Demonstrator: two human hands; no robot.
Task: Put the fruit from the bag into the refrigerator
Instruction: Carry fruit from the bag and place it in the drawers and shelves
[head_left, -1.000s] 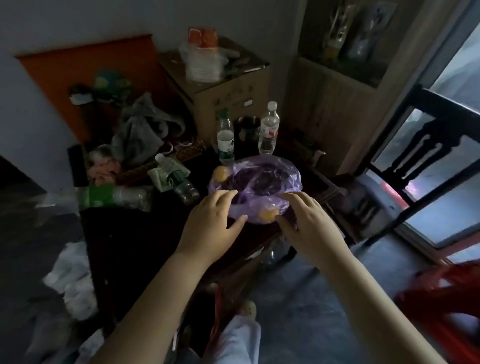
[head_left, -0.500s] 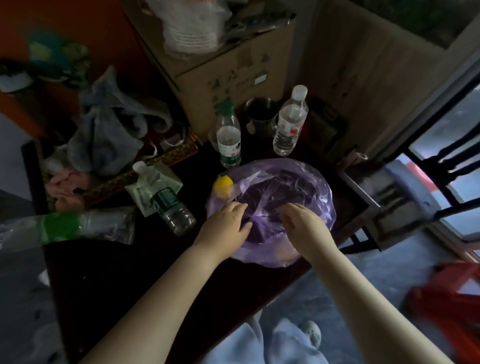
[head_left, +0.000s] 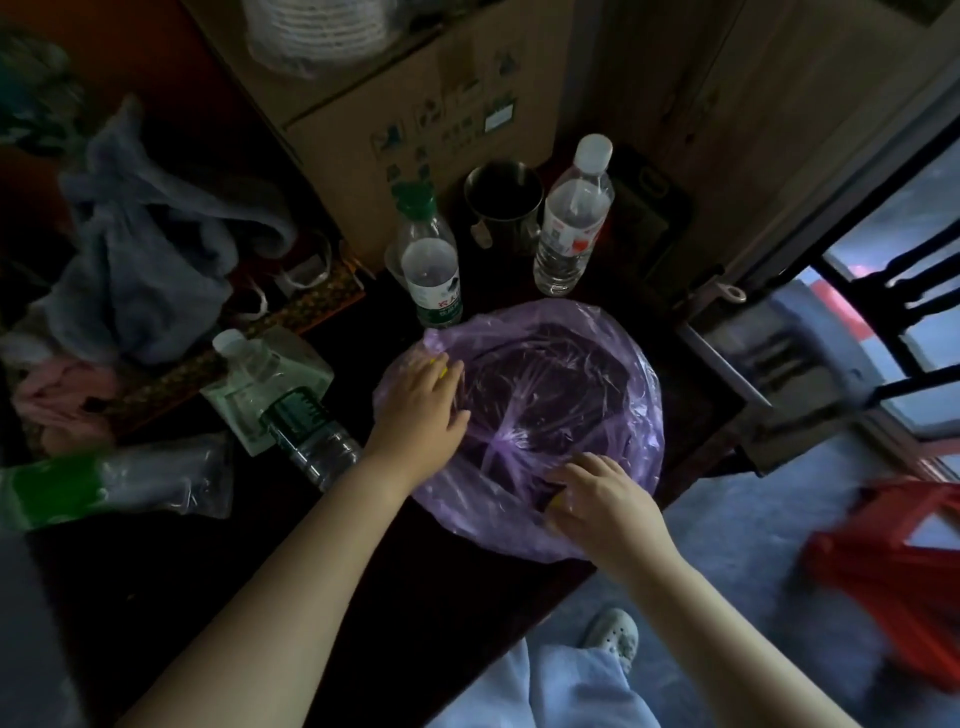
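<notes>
A purple plastic bag (head_left: 561, 384) lies spread on the dark table (head_left: 218, 561), with dark contents showing through its film. My left hand (head_left: 421, 410) lies on the bag's left rim, its fingers curved over a yellow fruit (head_left: 443, 372) that peeks out between them. At the bag's near rim my right hand (head_left: 597, 499) has its fingers curled on the film, beside a second yellow fruit (head_left: 556, 502). No refrigerator is in view.
Two upright water bottles (head_left: 434, 270) (head_left: 571, 218) and a metal cup (head_left: 501, 202) stand just behind the bag, before a cardboard box (head_left: 415, 98). A lying bottle (head_left: 306, 436), a grey bag (head_left: 140, 249) and clutter fill the left. A red stool (head_left: 898, 577) stands on the floor to the right.
The view has closed in and tipped down over the table. Both hands have spread from the bag's middle, the left to the fruit at its left rim, the right to its near rim.
</notes>
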